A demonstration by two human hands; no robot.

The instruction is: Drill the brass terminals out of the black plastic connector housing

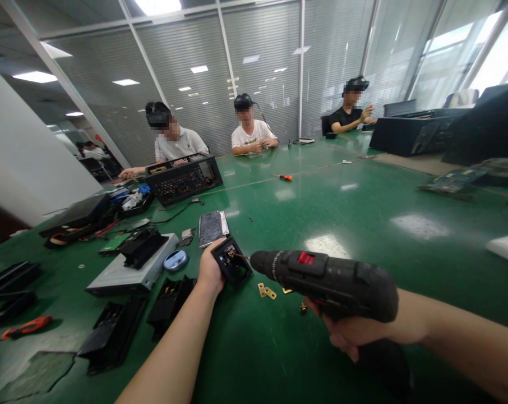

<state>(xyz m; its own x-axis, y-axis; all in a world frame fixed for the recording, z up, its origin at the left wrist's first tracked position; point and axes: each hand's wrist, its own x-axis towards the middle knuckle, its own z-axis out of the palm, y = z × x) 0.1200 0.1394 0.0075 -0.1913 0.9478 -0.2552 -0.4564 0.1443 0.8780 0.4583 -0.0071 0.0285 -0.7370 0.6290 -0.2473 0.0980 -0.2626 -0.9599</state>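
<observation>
My left hand (209, 270) grips a small black plastic box part (232, 262) and holds it tilted just above the green table (321, 213). My right hand (350, 334) is wrapped round the handle of a black electric screwdriver (329, 280) with a red switch. The tool's bit points left into the open face of the black part, where brass contacts show. Small brass pieces (267, 291) lie on the table right below the tool.
Black plastic parts (111, 334), a grey metal case (128, 272), a blue round piece (175, 260) and a flat grey module (212, 227) lie at left. An orange-handled tool (27, 327) is far left. Three people sit along the far side beside an open black chassis (182, 178).
</observation>
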